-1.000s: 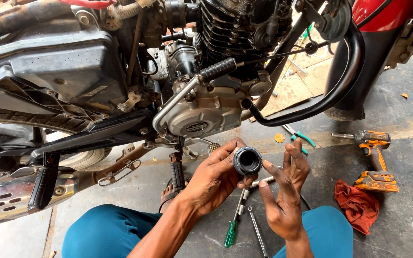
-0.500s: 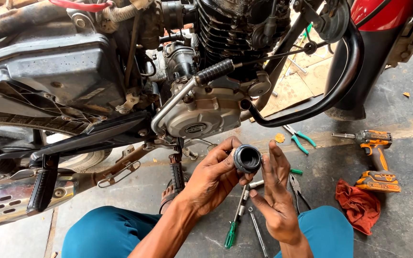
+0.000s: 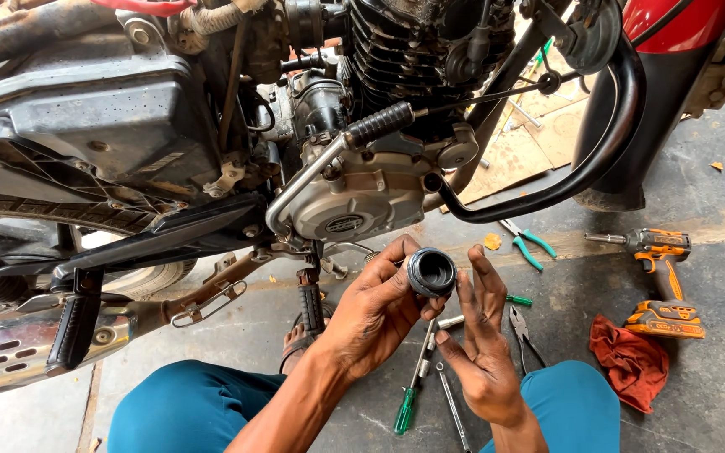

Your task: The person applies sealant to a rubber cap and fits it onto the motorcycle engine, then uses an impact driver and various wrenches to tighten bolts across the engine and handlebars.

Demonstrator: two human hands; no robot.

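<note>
Head cam, only view there is: person sitting on the floor beside a motorcycle engine point(image 3: 362, 189), teal trousers, tools scattered in front; the left hand point(image 3: 375, 306) has its fingers closed round a short black cylindrical sleeve point(image 3: 430, 272), open end facing the camera, held up just below the engine's side cover point(image 3: 354, 201); the right hand point(image 3: 484, 335) is flat and open, fingers together and upright, fingertips just beside the sleeve's right edge, gripping nothing.

How far along, my guess: the sleeve is off the bike and in hand, looks like it's being checked or cleaned; it isn't seated on anything, so fitting it is left to do; can't tell where on the engine it belongs.

On the ground: green-handled screwdriver point(image 3: 404, 409) and a spanner point(image 3: 453, 407) between the knees, teal-handled pliers point(image 3: 526, 243) near the exhaust bend, orange cordless driver point(image 3: 660, 281) and a red rag point(image 3: 629, 361) off to the right.

Versus a second ago: the right hand was curled with fingertips at the sleeve; now it's straightened out flat beside it; left hand and sleeve hardly shifted; tools sit where they were.
</note>
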